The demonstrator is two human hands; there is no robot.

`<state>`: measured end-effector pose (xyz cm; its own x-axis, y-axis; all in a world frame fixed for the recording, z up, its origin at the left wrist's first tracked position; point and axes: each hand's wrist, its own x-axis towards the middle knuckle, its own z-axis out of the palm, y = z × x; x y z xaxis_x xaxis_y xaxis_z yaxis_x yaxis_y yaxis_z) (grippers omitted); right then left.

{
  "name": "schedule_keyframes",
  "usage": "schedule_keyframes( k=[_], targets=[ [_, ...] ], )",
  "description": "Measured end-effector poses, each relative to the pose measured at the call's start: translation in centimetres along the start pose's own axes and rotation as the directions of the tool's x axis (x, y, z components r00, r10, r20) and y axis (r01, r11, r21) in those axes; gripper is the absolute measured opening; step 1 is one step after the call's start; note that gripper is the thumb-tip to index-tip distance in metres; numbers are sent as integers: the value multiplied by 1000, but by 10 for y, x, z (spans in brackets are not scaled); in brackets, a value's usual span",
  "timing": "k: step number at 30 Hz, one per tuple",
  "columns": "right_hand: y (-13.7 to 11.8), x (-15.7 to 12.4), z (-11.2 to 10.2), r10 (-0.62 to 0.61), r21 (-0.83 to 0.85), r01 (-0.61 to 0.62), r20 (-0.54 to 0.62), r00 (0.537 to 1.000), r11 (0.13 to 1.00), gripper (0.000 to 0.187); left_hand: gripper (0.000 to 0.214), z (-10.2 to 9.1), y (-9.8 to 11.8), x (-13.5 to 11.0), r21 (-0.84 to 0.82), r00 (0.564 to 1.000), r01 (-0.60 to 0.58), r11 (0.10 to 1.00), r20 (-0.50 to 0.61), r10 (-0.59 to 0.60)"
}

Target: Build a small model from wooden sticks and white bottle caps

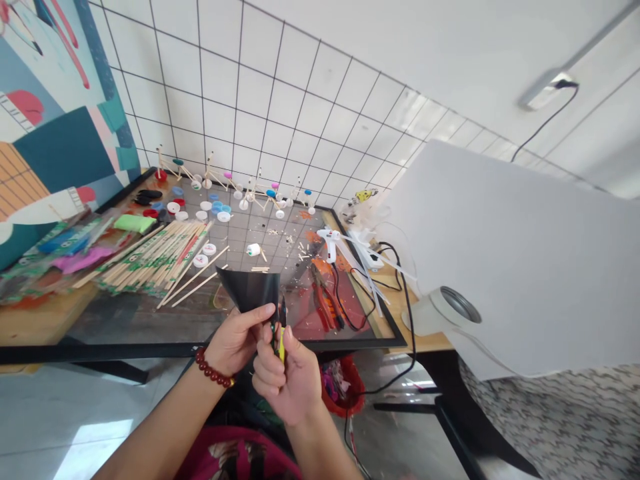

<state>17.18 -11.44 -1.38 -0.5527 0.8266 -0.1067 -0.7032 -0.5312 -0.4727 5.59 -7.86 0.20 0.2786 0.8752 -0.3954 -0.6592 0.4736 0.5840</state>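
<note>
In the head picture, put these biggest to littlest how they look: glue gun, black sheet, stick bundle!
1. Stick bundle
2. Black sheet
3. Glue gun

That's only how they look here; the sheet is nearer the camera.

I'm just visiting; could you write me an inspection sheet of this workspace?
Surface: dark tabletop, scattered with small scraps.
Work items: black sheet; yellow-handled tool, apparently scissors.
Clutter: wooden sticks, bottle caps, red-handled pliers, glue gun.
Hands: left hand grips the sheet; right hand grips the tool beside it.
Cables: black cable hangs past the table's right side.
Surroundings: gridded wall behind; red bin below tabletop level.
</note>
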Motion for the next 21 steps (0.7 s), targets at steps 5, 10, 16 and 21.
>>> schedule_keyframes(
  k=[5, 10, 16, 21],
  targets=[
    [2, 1, -3, 3, 31, -2, -4, 1000, 1000, 35, 50, -1, 1, 0, 49, 1000, 7, 999, 4, -7],
    [4, 4, -4, 1, 33, 0, -5, 1000, 999, 36, 48, -4, 1, 2, 51, 1000, 4, 999, 5, -5],
    [5, 4, -2, -20, 51, 23, -46, 999, 998, 36, 46, -6, 0, 3, 79, 999, -30, 996, 21, 29],
    [4, 3, 1, 19, 59, -17, -42, 999, 998, 36, 44, -11, -2, 7, 90, 996, -73, 993, 61, 68]
  ],
)
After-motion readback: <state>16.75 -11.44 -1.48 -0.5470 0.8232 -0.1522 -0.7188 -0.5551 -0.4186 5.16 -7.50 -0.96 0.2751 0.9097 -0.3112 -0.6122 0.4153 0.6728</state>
